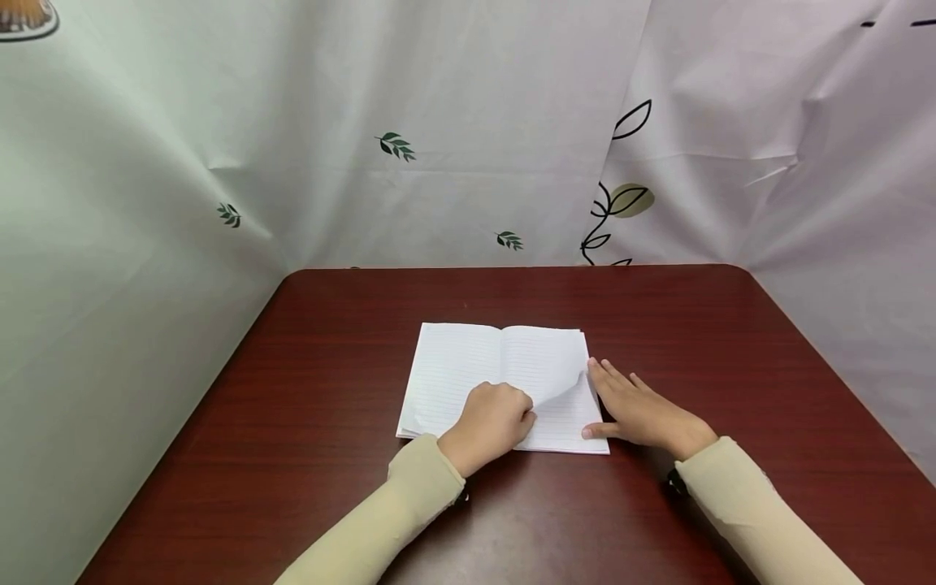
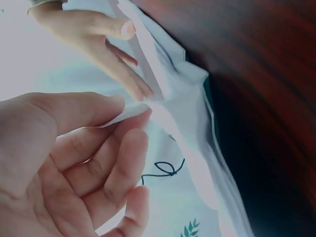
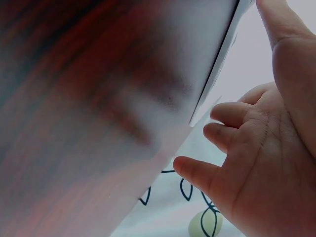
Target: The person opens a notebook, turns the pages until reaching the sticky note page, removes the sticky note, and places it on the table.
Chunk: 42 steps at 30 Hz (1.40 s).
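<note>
An open notebook [image 1: 457, 357] with lined white pages lies on the dark red-brown table. My left hand [image 1: 491, 422] is over its lower middle and pinches the corner of a right-hand page [image 2: 118, 117] between thumb and forefinger. That page [image 1: 552, 394] is lifted and curves up toward the notebook's right side. My right hand [image 1: 634, 410] is at the right edge with its fingers straight; the thumb lies over the lower right corner and the fingertips are by the edge. In the right wrist view the right hand [image 3: 256, 143] shows its palm, holding nothing.
The wooden table [image 1: 329, 366] surrounds the notebook, with its far edge against a hanging white cloth [image 1: 439, 97] printed with leaves. More cloth hangs along the left and right sides. Dark bands show at both sleeve cuffs.
</note>
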Each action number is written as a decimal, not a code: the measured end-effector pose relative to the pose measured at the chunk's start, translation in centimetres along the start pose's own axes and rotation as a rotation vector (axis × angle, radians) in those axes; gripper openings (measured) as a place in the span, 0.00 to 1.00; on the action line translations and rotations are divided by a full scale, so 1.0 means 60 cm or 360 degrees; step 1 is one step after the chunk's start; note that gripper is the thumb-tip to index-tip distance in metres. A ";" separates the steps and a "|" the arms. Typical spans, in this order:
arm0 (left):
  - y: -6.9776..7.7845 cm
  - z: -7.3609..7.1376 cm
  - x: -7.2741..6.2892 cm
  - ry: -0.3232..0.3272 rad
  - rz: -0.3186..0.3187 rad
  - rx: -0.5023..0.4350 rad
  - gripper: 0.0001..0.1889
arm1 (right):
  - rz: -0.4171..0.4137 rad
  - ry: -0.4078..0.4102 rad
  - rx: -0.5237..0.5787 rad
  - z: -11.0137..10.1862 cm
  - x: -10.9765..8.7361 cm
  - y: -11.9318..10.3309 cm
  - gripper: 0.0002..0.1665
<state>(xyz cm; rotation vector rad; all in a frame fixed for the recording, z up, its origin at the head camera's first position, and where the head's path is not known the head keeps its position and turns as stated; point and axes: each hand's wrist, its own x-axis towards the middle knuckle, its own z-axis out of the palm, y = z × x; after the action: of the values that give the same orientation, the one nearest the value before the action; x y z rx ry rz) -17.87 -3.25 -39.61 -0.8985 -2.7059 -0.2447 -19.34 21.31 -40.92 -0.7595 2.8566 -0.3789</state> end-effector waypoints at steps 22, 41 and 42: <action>-0.097 -0.058 -0.002 0.0022 -0.0617 -0.1148 0.08 | -0.0121 -0.0017 0.0001 0.000 -0.004 0.000 0.52; -0.184 -0.070 -0.045 -0.0045 -0.0897 -0.1097 0.10 | -0.0167 -0.0093 0.0051 -0.003 -0.004 -0.005 0.51; -0.187 -0.070 -0.048 -0.0054 -0.0900 -0.1083 0.10 | -0.0175 -0.0093 0.0048 -0.003 -0.004 -0.004 0.51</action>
<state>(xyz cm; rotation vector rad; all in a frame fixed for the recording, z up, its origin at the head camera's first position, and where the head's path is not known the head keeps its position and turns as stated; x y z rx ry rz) -21.58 -14.81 -37.35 -0.2292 -2.8721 -1.3255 -19.06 21.25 -40.64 -0.9093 2.7566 -0.4063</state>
